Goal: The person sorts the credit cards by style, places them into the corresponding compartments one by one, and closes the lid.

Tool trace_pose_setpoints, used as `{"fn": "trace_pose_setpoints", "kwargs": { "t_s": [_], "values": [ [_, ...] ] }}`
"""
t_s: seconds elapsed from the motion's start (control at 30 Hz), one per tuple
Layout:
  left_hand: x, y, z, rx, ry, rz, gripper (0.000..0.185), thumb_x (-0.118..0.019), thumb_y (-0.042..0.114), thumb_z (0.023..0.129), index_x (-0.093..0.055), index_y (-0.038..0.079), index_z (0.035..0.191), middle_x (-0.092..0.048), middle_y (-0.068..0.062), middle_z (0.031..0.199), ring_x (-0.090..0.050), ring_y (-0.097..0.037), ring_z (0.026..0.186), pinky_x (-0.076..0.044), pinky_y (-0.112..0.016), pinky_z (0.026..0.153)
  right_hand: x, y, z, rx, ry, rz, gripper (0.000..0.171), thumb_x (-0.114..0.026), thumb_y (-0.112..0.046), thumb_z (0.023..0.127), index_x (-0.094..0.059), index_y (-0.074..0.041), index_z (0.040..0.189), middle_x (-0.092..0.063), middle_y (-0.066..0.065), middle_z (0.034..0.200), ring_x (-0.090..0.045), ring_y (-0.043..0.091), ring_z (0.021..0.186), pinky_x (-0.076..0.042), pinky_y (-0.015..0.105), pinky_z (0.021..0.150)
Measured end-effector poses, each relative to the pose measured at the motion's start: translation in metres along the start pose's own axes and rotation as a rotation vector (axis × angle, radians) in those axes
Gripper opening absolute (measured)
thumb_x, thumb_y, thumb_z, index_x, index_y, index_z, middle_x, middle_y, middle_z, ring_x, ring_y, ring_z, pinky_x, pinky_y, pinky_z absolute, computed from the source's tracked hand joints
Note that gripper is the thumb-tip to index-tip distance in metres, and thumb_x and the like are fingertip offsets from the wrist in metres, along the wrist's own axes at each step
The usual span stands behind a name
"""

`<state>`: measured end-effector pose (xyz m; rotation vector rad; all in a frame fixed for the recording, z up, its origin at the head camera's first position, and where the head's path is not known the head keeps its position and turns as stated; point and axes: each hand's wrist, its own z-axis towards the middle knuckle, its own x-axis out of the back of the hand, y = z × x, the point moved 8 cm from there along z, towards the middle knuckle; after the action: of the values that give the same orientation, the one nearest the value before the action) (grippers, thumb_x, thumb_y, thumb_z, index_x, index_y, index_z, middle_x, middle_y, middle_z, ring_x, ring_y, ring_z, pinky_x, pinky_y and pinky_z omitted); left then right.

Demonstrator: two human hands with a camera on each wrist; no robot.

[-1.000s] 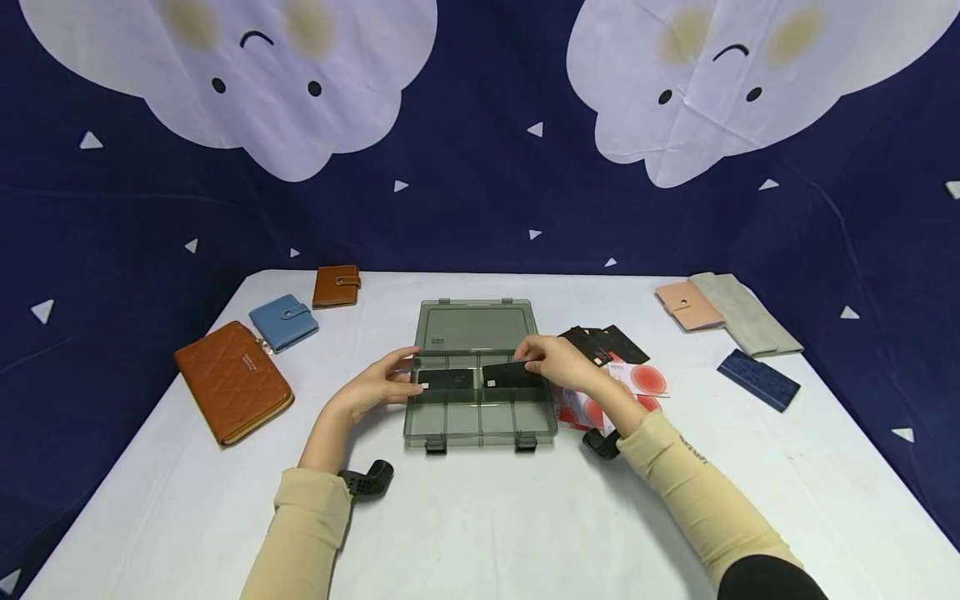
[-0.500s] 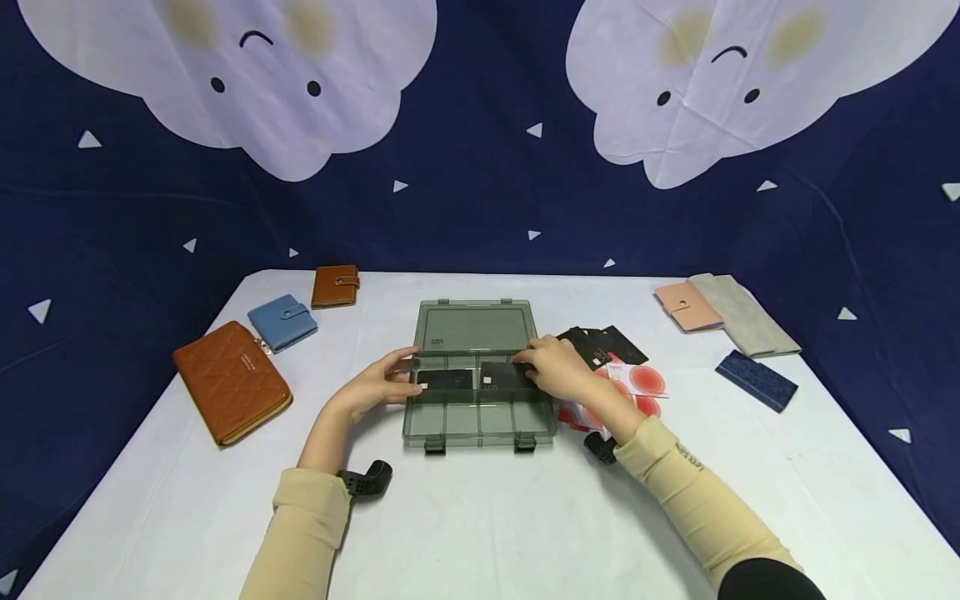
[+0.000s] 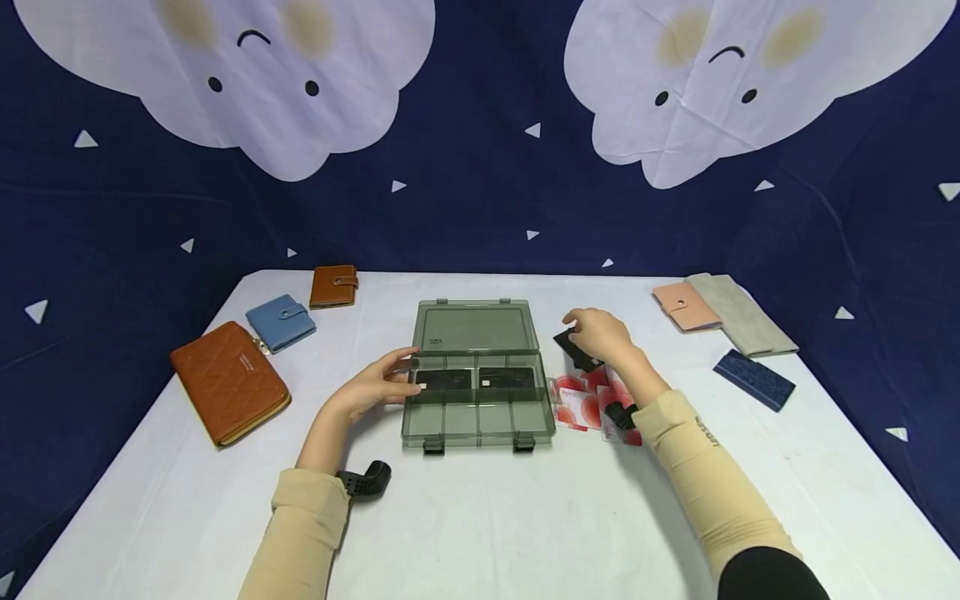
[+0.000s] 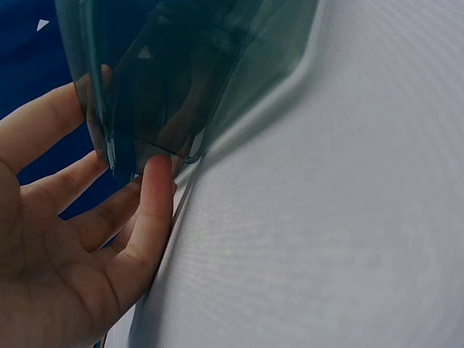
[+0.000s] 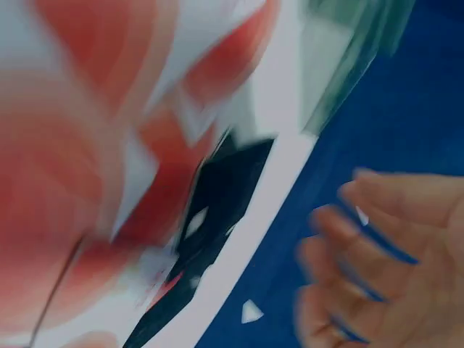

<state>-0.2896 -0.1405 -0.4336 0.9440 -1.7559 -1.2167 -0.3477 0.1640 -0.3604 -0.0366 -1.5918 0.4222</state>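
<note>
Flat black rectangular cards are noted just below the nearer, unladen right hand; the translucent grey-green plastic box is gripped by the left hand.

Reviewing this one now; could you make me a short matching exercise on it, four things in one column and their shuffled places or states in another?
1. left hand
2. right hand
3. grey-green box
4. red-and-white cards

A. lying to the right of the box
B. lid open, two black cards inside
C. gripping the box's left side
D. near the loose black cards, holding nothing

Pairs: 1-C, 2-D, 3-B, 4-A
</note>
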Motion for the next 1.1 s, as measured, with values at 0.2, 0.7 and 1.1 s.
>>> {"fn": "trace_pose_setpoints", "kwargs": {
  "t_s": [0.2, 0.7, 1.1],
  "values": [
    [0.001, 0.000, -0.001, 0.005, 0.007, 0.007, 0.076, -0.066, 0.010, 0.084, -0.023, 0.011, 0.147, -0.035, -0.026, 0.136, -0.054, -0.024, 0.104, -0.048, -0.037, 0.086, -0.026, 0.032, 0.005, -0.188, -0.262, -0.016, 0.071, -0.067, -0.029, 0.081, -0.035, -0.002, 0.138, -0.037, 0.031, 0.129, -0.041, 0.049, 0.114, -0.039, 0.059, 0.087],
    [0.000, 0.000, 0.001, -0.003, 0.001, 0.006, 0.077, -0.066, 0.011, 0.084, -0.023, 0.010, 0.147, -0.032, -0.028, 0.137, -0.051, -0.028, 0.108, -0.049, -0.037, 0.086, -0.041, 0.049, 0.019, -0.210, -0.297, 0.297, 0.079, -0.076, -0.010, 0.070, -0.032, 0.004, 0.134, -0.042, 0.032, 0.125, -0.046, 0.036, 0.102, -0.043, 0.040, 0.083],
    [0.001, -0.002, 0.001, 0.008, 0.006, -0.008, 0.077, -0.067, 0.011, 0.083, -0.024, 0.013, 0.147, -0.027, -0.026, 0.142, -0.042, -0.036, 0.121, -0.047, -0.039, 0.088, -0.039, 0.045, 0.022, -0.139, -0.231, 0.655, 0.041, -0.059, 0.003, 0.083, -0.042, 0.009, 0.119, -0.053, 0.025, 0.104, -0.056, 0.017, 0.072, -0.049, 0.028, 0.061]
  ]
}}
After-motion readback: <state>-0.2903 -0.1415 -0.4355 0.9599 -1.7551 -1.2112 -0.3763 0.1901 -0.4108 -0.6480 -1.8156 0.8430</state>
